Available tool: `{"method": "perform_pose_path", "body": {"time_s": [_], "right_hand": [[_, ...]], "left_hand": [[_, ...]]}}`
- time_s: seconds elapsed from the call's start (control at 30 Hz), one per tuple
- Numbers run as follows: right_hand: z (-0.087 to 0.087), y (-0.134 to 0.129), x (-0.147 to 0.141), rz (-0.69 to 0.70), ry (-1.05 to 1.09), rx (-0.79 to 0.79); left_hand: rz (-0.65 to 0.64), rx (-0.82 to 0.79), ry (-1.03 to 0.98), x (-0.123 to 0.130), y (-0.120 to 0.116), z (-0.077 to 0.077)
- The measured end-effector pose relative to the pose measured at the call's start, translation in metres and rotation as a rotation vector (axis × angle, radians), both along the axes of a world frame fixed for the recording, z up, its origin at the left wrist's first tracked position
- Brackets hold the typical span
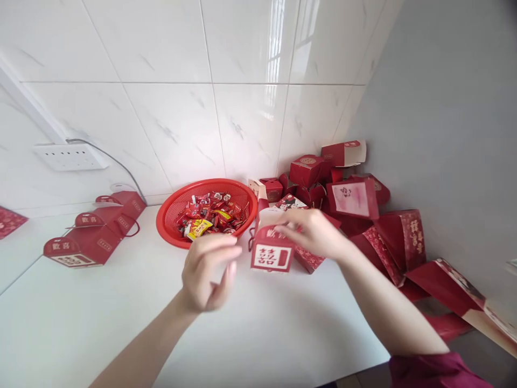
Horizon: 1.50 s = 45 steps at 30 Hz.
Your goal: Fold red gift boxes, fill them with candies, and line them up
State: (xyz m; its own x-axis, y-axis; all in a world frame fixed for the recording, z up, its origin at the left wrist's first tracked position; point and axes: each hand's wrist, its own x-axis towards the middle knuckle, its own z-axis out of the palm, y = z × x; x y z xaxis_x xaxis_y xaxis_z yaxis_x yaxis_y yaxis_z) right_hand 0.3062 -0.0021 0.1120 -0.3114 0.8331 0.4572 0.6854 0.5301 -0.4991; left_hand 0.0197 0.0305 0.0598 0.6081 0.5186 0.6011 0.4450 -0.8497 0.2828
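A small red cardboard candy box (271, 257) with a white front panel and red Chinese characters stands upright at the middle of the counter. My right hand (309, 229) is at its top, thumb and fingers closed around the raised flap; part of the flap is hidden behind them. To the left of the box, my left hand (208, 272) hangs over the counter, slightly blurred, with curved fingers apart and nothing in them. Just beyond it sits a red plastic basket (169, 231) holding many wrapped candies (220, 210), mostly red, with a few yellow ones.
Several similar red boxes (95, 229) stand in a row at the left, by a cable and a wall socket (70, 157). On the right, a heap of red boxes (351, 196) leans toward the grey panel (452, 134). White tiles (161, 43) back the white counter (226, 350).
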Motion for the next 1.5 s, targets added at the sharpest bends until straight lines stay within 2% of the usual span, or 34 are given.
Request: {"method": "perform_pose_path", "body": {"time_s": [0.07, 0.13, 0.2, 0.27, 0.4, 0.47, 0.57, 0.67, 0.77, 0.9, 1.0, 1.07, 1.17, 1.27, 1.4, 1.5], "right_hand": [[-0.028, 0.0, -0.025, 0.158, -0.08, 0.078], [-0.055, -0.001, -0.043, 0.223, -0.154, 0.152], [-0.075, -0.003, -0.055, 0.27, -0.22, 0.201], [-0.088, -0.008, -0.061, 0.307, -0.244, 0.229], [-0.096, -0.016, -0.057, 0.344, -0.11, 0.241], [-0.096, -0.018, -0.051, 0.288, 0.037, 0.187], [-0.097, -0.015, -0.045, 0.107, 0.224, 0.022], [-0.105, -0.008, -0.044, -0.06, 0.291, -0.175], [-0.118, 0.001, -0.048, -0.133, 0.348, -0.349], [-0.138, 0.014, -0.051, -0.114, 0.413, -0.434], [-0.149, 0.02, -0.05, -0.04, 0.461, -0.477], [-0.151, 0.021, -0.048, 0.0, 0.467, -0.492], [-0.142, 0.02, -0.046, 0.031, 0.434, -0.493], [-0.127, 0.023, -0.044, 0.088, 0.365, -0.497], [-0.113, 0.031, -0.039, 0.213, 0.3, -0.494], [-0.104, 0.035, -0.035, 0.393, 0.263, -0.515]], "left_hand": [[-0.018, -0.039, -0.047, 0.004, 0.007, 0.005], [-0.077, -0.106, 0.032, 0.005, 0.014, 0.003], [-0.103, -0.162, 0.141, 0.002, 0.017, -0.005], [-0.068, -0.207, 0.169, -0.005, 0.014, -0.017], [0.038, -0.272, 0.09, -0.023, 0.008, -0.035], [0.042, -0.286, 0.076, -0.031, 0.008, -0.04], [0.007, -0.274, 0.123, -0.041, 0.009, -0.048], [-0.024, -0.256, 0.213, -0.044, 0.008, -0.061], [-0.039, -0.289, 0.246, -0.042, 0.003, -0.078], [-0.039, -0.299, 0.196, -0.04, 0.002, -0.097], [-0.062, -0.222, 0.164, -0.043, 0.009, -0.106], [-0.052, -0.133, 0.149, -0.045, 0.015, -0.108], [-0.013, 0.073, 0.125, -0.044, 0.02, -0.105], [-0.065, 0.258, 0.158, -0.039, 0.018, -0.09], [-0.243, 0.252, 0.319, -0.028, 0.008, -0.057], [-0.348, 0.198, 0.396, -0.021, 0.001, -0.037]]}}
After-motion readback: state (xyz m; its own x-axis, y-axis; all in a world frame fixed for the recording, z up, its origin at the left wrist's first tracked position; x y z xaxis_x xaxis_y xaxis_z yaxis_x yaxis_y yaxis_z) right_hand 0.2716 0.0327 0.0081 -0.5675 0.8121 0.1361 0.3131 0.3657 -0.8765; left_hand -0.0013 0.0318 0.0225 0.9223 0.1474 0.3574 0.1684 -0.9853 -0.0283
